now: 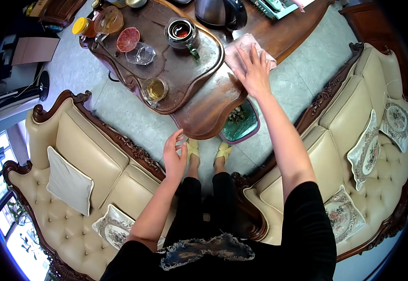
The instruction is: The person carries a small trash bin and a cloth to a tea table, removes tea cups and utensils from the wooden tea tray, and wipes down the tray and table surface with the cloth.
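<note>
A folded pink cloth [234, 54] lies on the right part of the wooden table [208, 117]. Flat on top of it rests my right hand [256, 77], its fingers spread. My left hand [175, 157] hangs in the air just off the table's near edge, fingers apart and slightly curled, with nothing in it. On the raised tea tray [185, 89] are a glass of yellowish tea [156, 89], a clear glass dish [141, 53], a red bowl [128, 39] and a glass teapot [181, 33] with dark red liquid.
A bin [250, 133] with a green liner stands under the table's edge, right of my feet. A kettle [213, 11] and a green box [279, 7] are at the back. Jars [83, 27] stand back left. Sofas [87, 136] flank me on both sides.
</note>
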Demonstrator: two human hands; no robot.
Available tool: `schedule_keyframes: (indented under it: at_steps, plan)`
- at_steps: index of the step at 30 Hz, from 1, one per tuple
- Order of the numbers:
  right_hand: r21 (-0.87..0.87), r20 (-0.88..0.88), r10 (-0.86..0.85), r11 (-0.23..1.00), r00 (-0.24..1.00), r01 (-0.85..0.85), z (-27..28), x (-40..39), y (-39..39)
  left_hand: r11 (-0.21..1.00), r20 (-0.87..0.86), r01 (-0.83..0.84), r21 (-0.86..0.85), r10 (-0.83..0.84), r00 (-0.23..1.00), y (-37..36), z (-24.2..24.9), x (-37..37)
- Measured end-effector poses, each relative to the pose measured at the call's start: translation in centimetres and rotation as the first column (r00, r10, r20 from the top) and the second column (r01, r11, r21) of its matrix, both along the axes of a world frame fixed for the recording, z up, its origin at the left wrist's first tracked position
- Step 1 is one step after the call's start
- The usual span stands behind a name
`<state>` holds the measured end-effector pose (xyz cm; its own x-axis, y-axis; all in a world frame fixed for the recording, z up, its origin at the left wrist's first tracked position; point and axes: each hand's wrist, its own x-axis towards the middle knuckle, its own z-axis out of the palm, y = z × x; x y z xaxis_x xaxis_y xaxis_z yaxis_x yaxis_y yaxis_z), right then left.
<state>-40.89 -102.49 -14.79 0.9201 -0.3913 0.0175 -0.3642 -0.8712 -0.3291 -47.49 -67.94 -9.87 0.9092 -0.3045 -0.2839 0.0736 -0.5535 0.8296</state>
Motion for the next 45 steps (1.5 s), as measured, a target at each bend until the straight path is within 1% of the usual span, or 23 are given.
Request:
schedule_keyframes:
  at_steps: [3,4,7,9,10,13,16,17,19,20,21,22,23,24,25,27,28,32,34,37,39,43,45]
  plan:
    - [-0.163,-0.027,0.156,0.974,0.987,-0.158,-4.5,2.2,-2.8,1.0,-0.013,0.007,0.005,-0.007,1.0,0.5,-0.3,-0.7]
    - [-0.194,0.017,0.206,0.961,0.978,-0.199,-4.6,2.9,-3.3,1.0,-0.052,0.022,0.017,-0.021,0.998,0.9,-0.5,-1.0]
    - [-0.141,0.057,0.081,0.987,0.995,-0.073,-5.4,2.7,-0.6,1.0,-0.111,0.013,0.016,-0.011,0.994,1.6,-1.0,-1.5]
    - [-0.102,0.14,-0.017,0.994,0.99,0.031,-6.0,0.5,4.6,1.0,-0.091,-0.025,-0.003,0.025,0.996,1.4,-1.1,-1.1]
    - [-0.047,0.113,-0.015,0.999,0.993,0.021,-5.5,-1.0,7.5,1.0,-0.095,-0.018,-0.008,0.018,0.995,1.2,-1.3,-0.7]
    - [0.112,-0.002,-0.009,0.994,1.0,0.01,-4.2,-5.3,16.0,1.0,-0.029,-0.001,0.02,0.001,1.0,0.4,-1.7,0.9]
    - [0.24,0.066,0.099,0.964,0.993,-0.112,-5.6,-9.0,22.5,0.996,0.299,0.094,0.011,-0.093,0.95,-1.9,-2.4,3.8]
    - [0.285,0.079,0.148,0.944,0.986,-0.165,-5.9,-9.7,23.3,0.995,0.3,0.102,0.007,-0.099,0.949,-3.1,-3.0,4.8]
    - [0.314,0.147,0.16,0.928,0.976,-0.199,-7.1,-10.5,22.4,0.953,0.451,0.3,-0.032,-0.254,0.856,-5.6,-3.8,7.1]
    - [0.339,0.217,0.179,0.908,0.96,-0.246,-7.8,-10.6,21.4,0.917,0.403,0.399,-0.02,-0.358,0.842,-6.8,-4.3,8.0]
    - [0.325,0.223,0.16,0.918,0.962,-0.228,-7.4,-9.6,19.7,0.907,0.415,0.42,-0.029,-0.371,0.83,-8.3,-4.8,8.7]
    - [0.295,-0.095,0.064,0.955,0.993,-0.034,-5.9,-8.2,17.2,0.864,0.455,0.503,0.017,-0.454,0.766,-9.8,-5.1,9.1]
    - [0.211,-0.401,-0.047,0.967,0.915,0.142,-4.7,-7.0,14.4,0.818,0.486,0.572,0.067,-0.527,0.697,-11.1,-5.7,9.4]
    - [0.122,-0.2,-0.07,0.988,0.977,0.096,-4.4,-6.4,11.0,0.753,0.426,0.646,0.129,-0.63,0.649,-11.5,-7.3,9.7]
    - [0.02,0.011,-0.068,0.998,0.998,0.067,-4.3,-5.7,7.0,0.749,0.43,0.651,0.123,-0.632,0.645,-12.3,-7.7,9.8]
    - [0.018,0.098,-0.105,0.994,0.99,0.104,-4.2,-3.1,0.4,0.698,0.437,0.625,0.349,-0.711,0.55,-13.8,-8.4,10.1]
    - [-0.023,0.105,-0.114,0.993,0.988,0.117,-4.6,-1.7,-2.5,0.65,0.373,0.619,0.44,-0.76,0.532,-13.9,-9.3,10.1]
    - [-0.091,0.147,-0.217,0.969,0.965,0.232,-6.1,3.8,-10.4,0.635,0.398,0.589,0.501,-0.773,0.495,-13.7,-9.5,9.8]
    - [-0.095,0.213,-0.394,0.902,0.894,0.42,-6.3,5.9,-10.9,0.606,0.347,0.597,0.526,-0.793,0.5,-14.0,-9.3,9.8]
    - [-0.117,0.231,-0.271,0.946,0.934,0.304,-7.1,6.0,-5.4,0.583,0.301,0.607,0.539,-0.807,0.508,-14.3,-9.1,10.0]
    - [-0.007,0.053,-0.072,0.997,0.996,0.072,-5.7,4.6,0.1,0.594,0.301,0.612,0.523,-0.8,0.52,-14.2,-9.3,10.0]
    - [0.082,0.09,0.009,0.997,0.996,-0.017,-3.7,4.9,-1.0,0.601,0.288,0.614,0.511,-0.793,0.536,-14.2,-9.2,10.1]
    - [-0.102,0.075,-0.017,0.995,0.997,0.024,-4.6,7.3,-4.3,0.595,0.284,0.611,0.521,-0.797,0.534,-14.3,-9.2,10.2]
